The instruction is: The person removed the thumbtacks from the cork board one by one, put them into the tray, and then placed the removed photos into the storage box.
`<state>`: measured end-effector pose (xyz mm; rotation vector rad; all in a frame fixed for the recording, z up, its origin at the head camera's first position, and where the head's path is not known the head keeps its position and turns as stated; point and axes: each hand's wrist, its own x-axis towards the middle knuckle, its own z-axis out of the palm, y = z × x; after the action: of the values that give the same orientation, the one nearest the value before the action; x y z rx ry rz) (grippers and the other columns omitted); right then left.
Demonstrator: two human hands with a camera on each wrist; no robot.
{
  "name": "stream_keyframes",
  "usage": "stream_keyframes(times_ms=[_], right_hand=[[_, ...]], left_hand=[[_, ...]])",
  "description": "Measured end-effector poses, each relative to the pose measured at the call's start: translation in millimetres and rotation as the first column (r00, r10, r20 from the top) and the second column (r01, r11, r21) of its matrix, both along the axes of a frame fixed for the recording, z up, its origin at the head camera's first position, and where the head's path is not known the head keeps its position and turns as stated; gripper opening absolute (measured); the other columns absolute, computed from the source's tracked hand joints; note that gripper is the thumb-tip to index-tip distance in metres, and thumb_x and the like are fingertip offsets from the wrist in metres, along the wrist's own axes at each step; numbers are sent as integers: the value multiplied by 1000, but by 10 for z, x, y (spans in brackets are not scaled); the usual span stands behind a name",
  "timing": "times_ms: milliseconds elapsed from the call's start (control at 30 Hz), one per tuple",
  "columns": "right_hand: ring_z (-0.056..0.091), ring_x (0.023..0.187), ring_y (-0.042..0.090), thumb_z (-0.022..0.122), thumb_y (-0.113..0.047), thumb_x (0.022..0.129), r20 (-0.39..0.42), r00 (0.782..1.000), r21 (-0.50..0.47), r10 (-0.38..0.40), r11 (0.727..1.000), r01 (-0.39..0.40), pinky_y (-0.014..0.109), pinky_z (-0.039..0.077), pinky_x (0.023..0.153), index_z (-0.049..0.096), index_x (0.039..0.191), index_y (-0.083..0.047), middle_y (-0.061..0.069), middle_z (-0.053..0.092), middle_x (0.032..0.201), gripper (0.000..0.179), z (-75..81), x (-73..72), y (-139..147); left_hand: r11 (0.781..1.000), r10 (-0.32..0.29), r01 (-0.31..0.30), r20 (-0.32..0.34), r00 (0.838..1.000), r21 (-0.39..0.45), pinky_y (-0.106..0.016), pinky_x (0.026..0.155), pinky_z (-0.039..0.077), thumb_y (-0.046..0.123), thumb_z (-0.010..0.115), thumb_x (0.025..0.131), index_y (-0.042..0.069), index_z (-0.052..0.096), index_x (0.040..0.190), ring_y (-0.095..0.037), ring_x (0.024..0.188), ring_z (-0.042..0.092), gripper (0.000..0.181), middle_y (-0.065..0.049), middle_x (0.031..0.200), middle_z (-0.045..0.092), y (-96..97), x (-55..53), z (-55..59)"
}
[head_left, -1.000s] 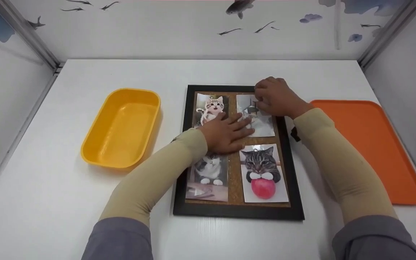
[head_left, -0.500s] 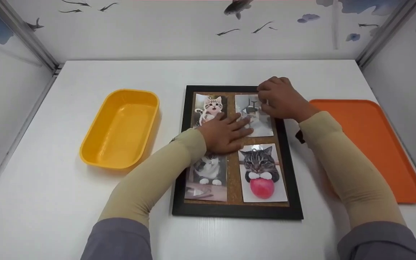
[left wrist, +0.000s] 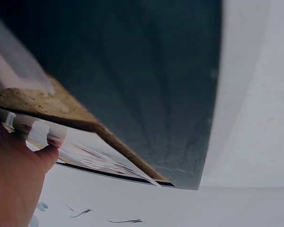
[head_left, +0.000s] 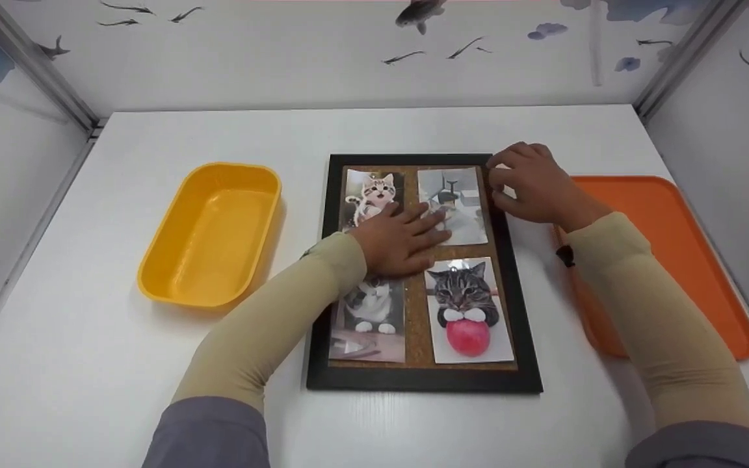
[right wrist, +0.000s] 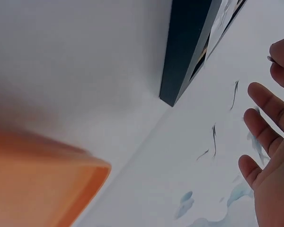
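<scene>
A black-framed corkboard (head_left: pixel 419 325) lies flat on the table with cat photos on it. My left hand (head_left: pixel 395 242) rests spread over the middle of the board, covering parts of the left photos and touching the top right photo (head_left: pixel 465 218). My right hand (head_left: pixel 537 185) is at the board's upper right corner, beside that photo. In the right wrist view, its thumb and forefinger pinch a tiny metallic thumbtack (right wrist: pixel 270 59), mostly hidden by the fingertips, while the other fingers are loosely spread. The bottom right photo (head_left: pixel 469 338) shows a cat with a pink ball.
A yellow tub (head_left: pixel 209 240) stands left of the board, with nothing in it. To the right lies an orange tray (head_left: pixel 667 240), partly under my right forearm. Printed white panels (head_left: pixel 322 58) enclose the white table (head_left: pixel 121 364) at the back and sides.
My right hand has moved right, off the top right photo and over the frame's edge, uncovering the photo's upper right corner. The left hand has stayed in place.
</scene>
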<state>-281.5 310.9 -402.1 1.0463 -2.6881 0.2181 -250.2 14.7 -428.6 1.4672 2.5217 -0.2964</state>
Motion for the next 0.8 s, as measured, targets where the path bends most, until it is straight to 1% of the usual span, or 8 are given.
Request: stream_keyframes(times_ms=[233, 467, 633, 800], right_hand=[[49, 115, 37, 63, -7, 89, 21, 998, -6, -51, 999, 51, 64, 33, 97, 61, 80, -11, 14, 61, 119, 10, 7, 91, 219], [48, 116, 40, 64, -6, 90, 48, 992, -8, -116, 993, 116, 65, 33, 96, 63, 83, -9, 17, 61, 119, 8, 35, 203, 453], [48, 115, 41, 64, -5, 89, 32, 991, -25, -126, 992, 127, 66, 33, 94, 63, 81, -9, 18, 62, 118, 9, 19, 284, 622], [49, 112, 42, 65, -4, 88, 8, 992, -55, -126, 990, 127, 67, 34, 90, 62, 79, -9, 19, 63, 115, 11, -6, 364, 777]], left_hand=[[1000, -3, 4, 11, 1000, -8, -55, 118, 11, 59, 14, 103, 34, 3, 160, -25, 152, -2, 63, 3, 166, -5, -8, 0, 5], [999, 2, -2, 3, 1000, -32, -55, 118, 9, 61, 11, 102, 36, -2, 159, -24, 152, -5, 63, 5, 166, -9, 5, -30, -38], [999, 5, -5, -1, 1000, -35, -55, 118, 10, 62, 10, 102, 37, -3, 159, -24, 151, -6, 64, 5, 166, -9, 9, -36, -52], [1000, 6, -6, 3, 1000, -16, -55, 118, 10, 61, 11, 102, 36, 0, 159, -24, 152, -4, 63, 5, 166, -8, 4, -24, -37]])
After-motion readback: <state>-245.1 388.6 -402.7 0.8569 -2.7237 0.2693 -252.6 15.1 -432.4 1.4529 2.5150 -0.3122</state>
